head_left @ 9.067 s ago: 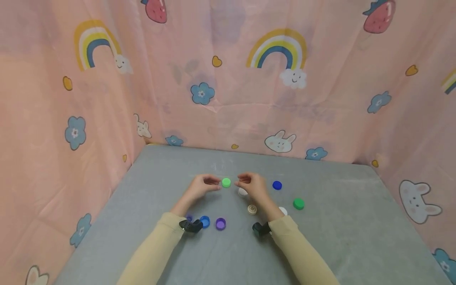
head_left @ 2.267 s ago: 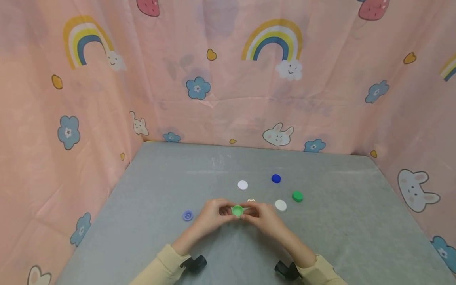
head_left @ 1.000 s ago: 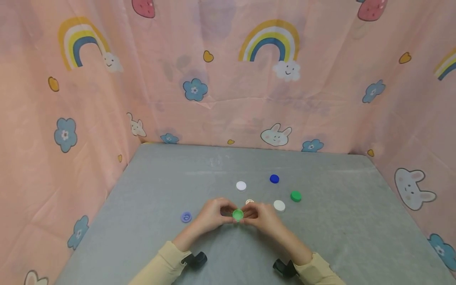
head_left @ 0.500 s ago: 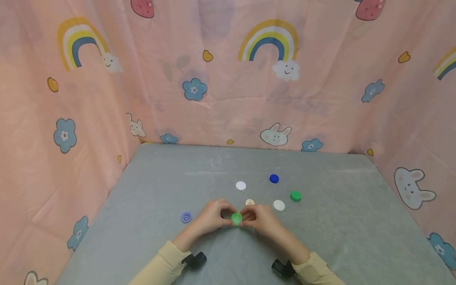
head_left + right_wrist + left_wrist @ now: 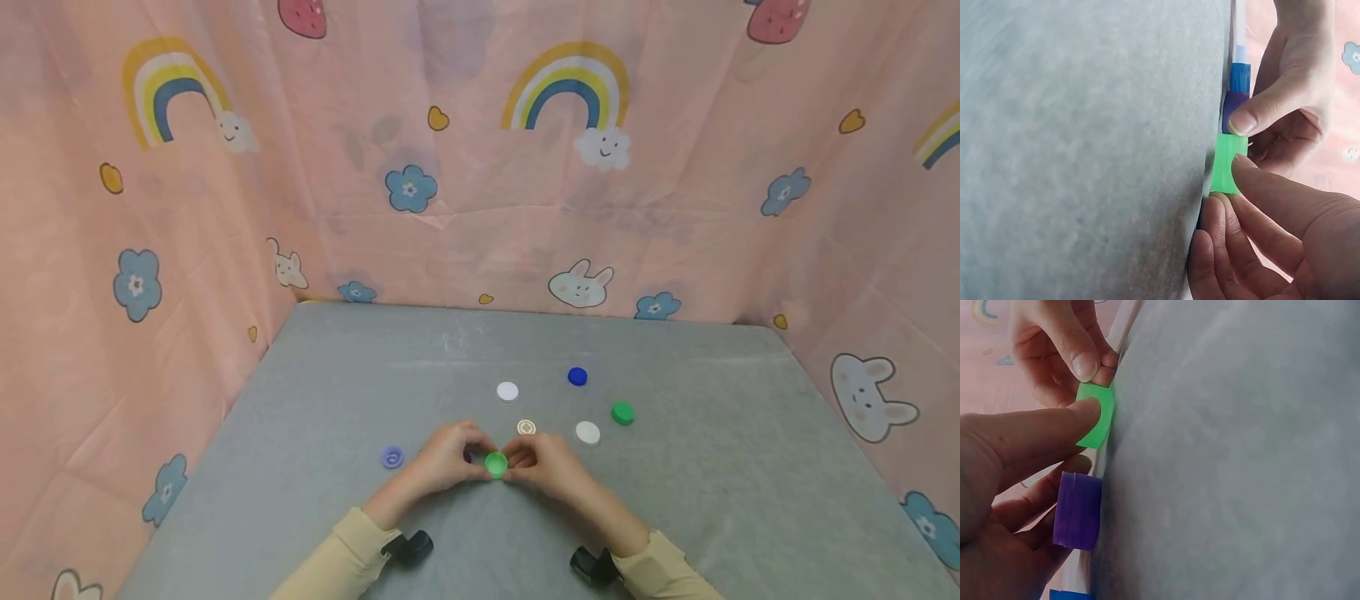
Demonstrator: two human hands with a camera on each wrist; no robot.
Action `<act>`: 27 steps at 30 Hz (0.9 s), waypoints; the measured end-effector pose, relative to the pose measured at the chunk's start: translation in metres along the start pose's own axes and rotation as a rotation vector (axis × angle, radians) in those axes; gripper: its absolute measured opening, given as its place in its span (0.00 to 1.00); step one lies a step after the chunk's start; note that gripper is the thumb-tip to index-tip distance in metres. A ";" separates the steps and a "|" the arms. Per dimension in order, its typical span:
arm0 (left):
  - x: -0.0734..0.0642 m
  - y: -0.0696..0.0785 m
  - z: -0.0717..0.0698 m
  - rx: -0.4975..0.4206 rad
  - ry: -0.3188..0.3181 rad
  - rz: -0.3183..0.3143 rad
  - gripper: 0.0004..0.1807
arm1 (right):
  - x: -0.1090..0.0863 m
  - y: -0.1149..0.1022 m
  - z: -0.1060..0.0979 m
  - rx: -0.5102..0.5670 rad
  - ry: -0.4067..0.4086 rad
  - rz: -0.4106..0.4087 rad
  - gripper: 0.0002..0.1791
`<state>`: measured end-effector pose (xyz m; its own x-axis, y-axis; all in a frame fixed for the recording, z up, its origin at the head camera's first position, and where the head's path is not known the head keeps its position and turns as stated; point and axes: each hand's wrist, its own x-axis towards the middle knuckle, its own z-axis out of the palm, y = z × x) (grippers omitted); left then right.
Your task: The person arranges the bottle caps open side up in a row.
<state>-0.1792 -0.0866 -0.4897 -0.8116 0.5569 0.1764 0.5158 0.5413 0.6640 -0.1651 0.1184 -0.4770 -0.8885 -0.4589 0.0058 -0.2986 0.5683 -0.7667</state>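
Observation:
A light green bottle cap (image 5: 496,466), hollow side up, sits between my two hands near the middle of the table. My left hand (image 5: 444,457) pinches its left side, the thumb lying against the wall in the left wrist view. From the right, my right hand (image 5: 553,465) holds the same cap (image 5: 1225,165) with thumb and fingertips. Close beside it, a purple bottle cap (image 5: 1079,511) stands on the table by my left fingers, mostly hidden from the head view. A blue bottle cap (image 5: 1240,77) follows in line past the purple one.
A lilac cap (image 5: 392,457) lies left of my left hand. Beyond my hands are a beige ringed cap (image 5: 527,427), white caps (image 5: 588,432) (image 5: 507,392), a dark blue cap (image 5: 577,377) and a green cap (image 5: 622,413). Patterned pink cloth (image 5: 480,242) borders the grey table (image 5: 712,467).
Nine seconds ago my hands were apart on either side of the light green cap, farther back. Both now hold it nearer me, and it has shifted slightly closer over the last second.

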 end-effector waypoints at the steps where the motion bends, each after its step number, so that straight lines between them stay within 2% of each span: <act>1: 0.000 0.000 0.000 -0.004 -0.003 0.000 0.16 | 0.000 -0.001 0.000 0.002 -0.002 -0.007 0.12; 6: -0.001 -0.002 -0.002 -0.027 -0.026 -0.018 0.15 | -0.001 -0.002 0.001 0.011 -0.013 -0.030 0.12; 12: -0.001 -0.003 -0.004 -0.049 -0.059 -0.042 0.16 | 0.000 0.000 0.001 0.019 -0.018 -0.020 0.13; 17: 0.003 -0.003 -0.005 -0.126 -0.077 -0.060 0.17 | 0.000 0.004 -0.007 0.073 -0.036 -0.008 0.14; 22: 0.011 -0.002 -0.006 -0.217 -0.040 -0.084 0.19 | 0.000 0.008 -0.020 0.080 0.045 0.015 0.16; 27: 0.025 0.000 -0.005 -0.281 -0.009 -0.112 0.17 | 0.001 0.010 -0.032 0.074 0.128 0.111 0.17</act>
<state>-0.2006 -0.0754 -0.4814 -0.8558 0.5103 0.0852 0.3262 0.4045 0.8544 -0.1803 0.1461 -0.4642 -0.9531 -0.3027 -0.0029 -0.1743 0.5565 -0.8124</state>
